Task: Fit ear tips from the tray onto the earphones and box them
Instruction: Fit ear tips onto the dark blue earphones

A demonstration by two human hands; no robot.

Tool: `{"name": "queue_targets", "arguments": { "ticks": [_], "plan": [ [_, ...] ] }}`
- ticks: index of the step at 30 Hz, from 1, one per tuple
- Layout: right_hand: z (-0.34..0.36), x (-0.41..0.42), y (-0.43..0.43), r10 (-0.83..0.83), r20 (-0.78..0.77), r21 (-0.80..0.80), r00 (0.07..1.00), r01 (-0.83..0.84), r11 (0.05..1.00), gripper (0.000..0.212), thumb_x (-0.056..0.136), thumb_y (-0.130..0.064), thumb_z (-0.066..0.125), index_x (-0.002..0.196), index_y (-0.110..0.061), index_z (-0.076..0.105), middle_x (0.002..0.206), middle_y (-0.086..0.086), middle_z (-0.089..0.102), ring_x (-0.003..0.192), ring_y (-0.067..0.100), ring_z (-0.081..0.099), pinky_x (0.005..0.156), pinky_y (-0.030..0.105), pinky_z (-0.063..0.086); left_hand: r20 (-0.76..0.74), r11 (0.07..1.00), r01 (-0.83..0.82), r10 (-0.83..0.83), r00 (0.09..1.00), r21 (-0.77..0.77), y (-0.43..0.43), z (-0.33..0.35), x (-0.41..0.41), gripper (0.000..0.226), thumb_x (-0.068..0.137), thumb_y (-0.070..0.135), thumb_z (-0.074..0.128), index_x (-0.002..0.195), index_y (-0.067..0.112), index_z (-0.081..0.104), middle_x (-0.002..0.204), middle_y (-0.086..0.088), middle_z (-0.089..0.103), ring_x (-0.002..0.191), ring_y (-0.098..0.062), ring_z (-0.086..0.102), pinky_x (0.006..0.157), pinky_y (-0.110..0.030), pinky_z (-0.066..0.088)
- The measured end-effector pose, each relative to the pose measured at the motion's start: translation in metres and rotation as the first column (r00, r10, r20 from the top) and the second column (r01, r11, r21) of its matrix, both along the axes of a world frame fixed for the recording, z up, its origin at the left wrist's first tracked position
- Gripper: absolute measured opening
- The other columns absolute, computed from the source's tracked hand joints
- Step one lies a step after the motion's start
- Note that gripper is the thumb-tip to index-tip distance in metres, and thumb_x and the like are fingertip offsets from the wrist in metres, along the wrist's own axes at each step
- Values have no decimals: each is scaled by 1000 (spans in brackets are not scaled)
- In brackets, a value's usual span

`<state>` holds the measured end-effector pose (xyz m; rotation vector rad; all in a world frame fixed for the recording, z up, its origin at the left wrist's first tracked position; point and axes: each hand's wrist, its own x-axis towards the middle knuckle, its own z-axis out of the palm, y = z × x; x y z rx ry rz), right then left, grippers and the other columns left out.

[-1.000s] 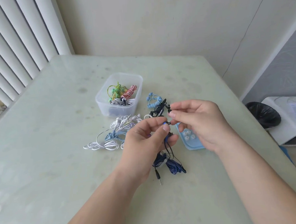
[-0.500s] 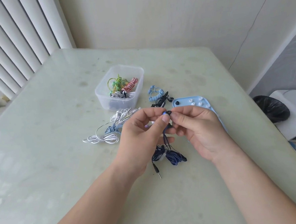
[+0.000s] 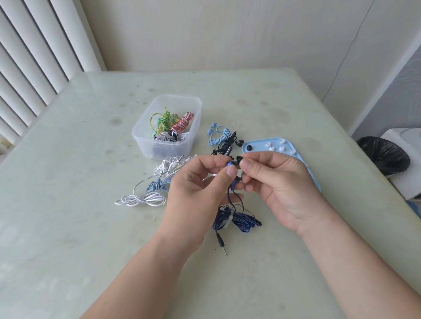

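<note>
Item: dark blue earphones point(image 3: 236, 219), the set in hand, held over the table point(image 3: 59, 219) just in front of the tray point(image 3: 304, 160). Status, as judged: part done. The clear box point(image 3: 143, 141) already holds several coiled sets (green, red-and-white, black-and-white). The white earphones point(image 3: 142, 197), light blue earphones point(image 3: 217, 136) and black earphones point(image 3: 226, 147) lie unboxed beside it, and white ear tips point(image 3: 276, 148) wait in the tray. Position: the left hand point(image 3: 196, 185) pinches the blue bud point(image 3: 229, 163) between thumb and forefinger. The right hand point(image 3: 278, 179) pinches a black ear tip point(image 3: 239, 160) between its thumb and forefinger, touching the bud's end. Whether the tip is seated cannot be told. A second bud hangs just below, between the hands. The cable drops to its bundle on the table, with the jack plug point(image 3: 221, 244) nearest the onlooker.
</note>
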<state>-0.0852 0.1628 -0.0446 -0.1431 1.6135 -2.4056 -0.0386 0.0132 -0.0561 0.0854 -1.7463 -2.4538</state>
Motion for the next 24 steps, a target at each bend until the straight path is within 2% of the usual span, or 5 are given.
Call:
{"name": "queue_targets", "arguments": {
  "ticks": [6, 10, 16, 21, 24],
  "plan": [
    [-1, 0, 0, 8, -10, -23, 1000, -8, 1000, 11, 74, -4, 72, 82, -8, 78, 64, 14, 62, 58, 23, 55, 55, 27, 52, -24, 1000, 9, -10, 1000, -15, 0, 0, 0, 10, 94, 5, 70, 104, 3, 68, 84, -4, 70, 73, -24, 73, 76, -45, 64],
    [-2, 0, 1, 18, -24, -13, 1000, -18, 1000, 12, 75, -5, 72, 84, -9, 78, 65, 13, 64, 59, 23, 57, 58, 28, 52, -14, 1000, -12, 12, 1000, 2, 1, 1, 0, 8, 94, 4, 69, 102, 3, 68, 86, -12, 70, 71, -24, 73, 77, -45, 64],
    [-5, 1, 1, -20, -120, 79, 993, 29, 996, 16, 73, -11, 76, 89, -9, 78, 67, 10, 67, 62, 23, 59, 62, 30, 50, -3, 999, -33, 33, 999, 3, 1, 0, 0, 8, 96, 5, 68, 103, 4, 68, 88, -12, 69, 72, -26, 72, 75, -41, 63],
    [-5, 4, -1, -59, -193, 136, 979, 86, 987, 13, 84, 3, 73, 91, -8, 77, 67, 7, 70, 60, 23, 60, 63, 28, 52, -11, 999, -41, 41, 999, -3, 3, -2, 0, 9, 96, 3, 67, 104, 0, 65, 88, -13, 70, 72, -27, 73, 76, -40, 63],
    [-5, 4, -2, -72, -187, 137, 980, 98, 986, 14, 85, 4, 73, 90, -9, 77, 67, 7, 70, 60, 23, 59, 63, 27, 53, -6, 998, -57, 57, 998, -11, 2, -3, 0, 7, 95, 4, 69, 102, 3, 66, 88, -13, 70, 74, -29, 73, 76, -39, 62]
  ]
}}
